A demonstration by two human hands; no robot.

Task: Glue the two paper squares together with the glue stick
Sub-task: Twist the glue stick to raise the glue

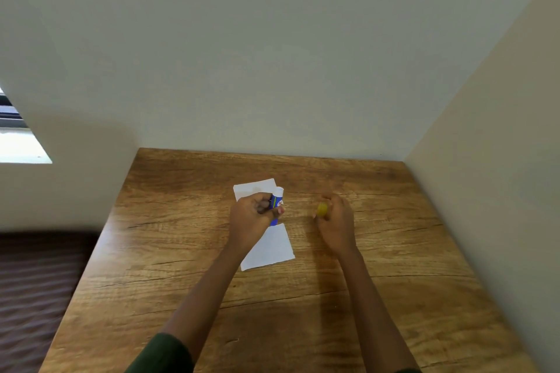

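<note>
Step in hand: uncapping, by the look of it. Left grip (251, 215) was clenched round the blue glue stick (276, 201), fingers curled on the barrel, white tip pointing away from the person and slightly right. Right grip (336, 221) was closed on the yellow cap (322, 209), well apart from the stick, so the cap was off. Both paper squares lay flat on the wooden worktop (181, 251). The far paper square (254, 188) sat just beyond the left grip and was partly hidden by it. The near paper square (272, 248) sat under the left wrist, angled, and also partly hidden. The squares looked separate, not stacked, though the hand covered the gap between them. Couldn't tell whether any glue was on either sheet, and nothing showed. Whether the stick was above the worktop or touching the paper wasn't clear in this view. Judgement: task early, no bonding done. The next move probably calls for parking the cap, pinning one square with the free hand so it doesn't slide, then swiping the tip across it with light pressure, since thin paper will buckle or drag.
</note>
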